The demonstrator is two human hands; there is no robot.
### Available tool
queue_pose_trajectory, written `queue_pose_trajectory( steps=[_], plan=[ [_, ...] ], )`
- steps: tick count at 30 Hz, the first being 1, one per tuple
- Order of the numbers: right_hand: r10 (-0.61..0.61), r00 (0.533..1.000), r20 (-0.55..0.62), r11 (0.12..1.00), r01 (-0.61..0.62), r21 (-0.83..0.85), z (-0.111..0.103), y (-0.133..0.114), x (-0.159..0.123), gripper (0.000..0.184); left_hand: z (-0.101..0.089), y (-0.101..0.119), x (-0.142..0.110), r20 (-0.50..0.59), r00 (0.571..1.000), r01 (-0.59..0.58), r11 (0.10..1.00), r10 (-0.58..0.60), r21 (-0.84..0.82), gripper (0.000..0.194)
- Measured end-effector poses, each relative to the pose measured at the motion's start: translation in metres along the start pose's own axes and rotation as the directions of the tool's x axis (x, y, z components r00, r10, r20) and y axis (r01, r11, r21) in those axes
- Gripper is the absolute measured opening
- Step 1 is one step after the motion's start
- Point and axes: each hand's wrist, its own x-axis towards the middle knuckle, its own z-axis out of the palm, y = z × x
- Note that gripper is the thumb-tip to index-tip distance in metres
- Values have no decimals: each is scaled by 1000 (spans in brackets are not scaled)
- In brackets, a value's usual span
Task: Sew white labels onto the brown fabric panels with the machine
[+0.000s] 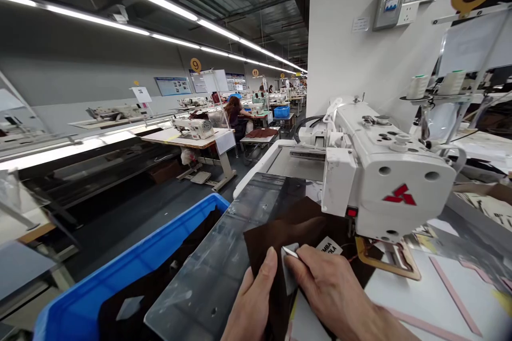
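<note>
A dark brown fabric piece (280,229) lies by the sewing machine's head, its near part raised between my hands. My left hand (254,298) is closed on its near left edge, thumb on top. My right hand (336,287) pinches a pale grey-white patch (288,272) on the fabric. A slim white pointed bit shows at its fingertips; I cannot tell whether it is part of the patch. Just beyond the right knuckles is a white label (330,246) with black letters, partly covered. The sewing machine's clamp frame (390,261) sits right of the fabric.
The white sewing machine (384,170) stands close on the right. A clear plastic plate (208,256) extends left of the fabric, over a blue bin (132,256) of dark cloth. White template boards (432,287) lie at right. Another person (236,117) sits farther back.
</note>
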Motion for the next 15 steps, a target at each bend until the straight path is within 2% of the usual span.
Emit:
queue_pose_trajectory(
  steps=[6, 12, 15],
  plan=[
    [78, 997, -12, 995, -77, 61, -9, 6, -10, 33, 5, 5, -1, -72, 997, 35, 998, -40, -60, 54],
    [73, 997, 25, 997, -73, 37, -8, 8, -15, 28, 8, 6, -2, -113, 993, 29, 997, -37, -75, 55],
    [68, 998, 17, 997, -69, 47, -9, 6, -14, 29, 8, 6, -4, -99, 994, 33, 996, -41, -80, 54]
  ],
)
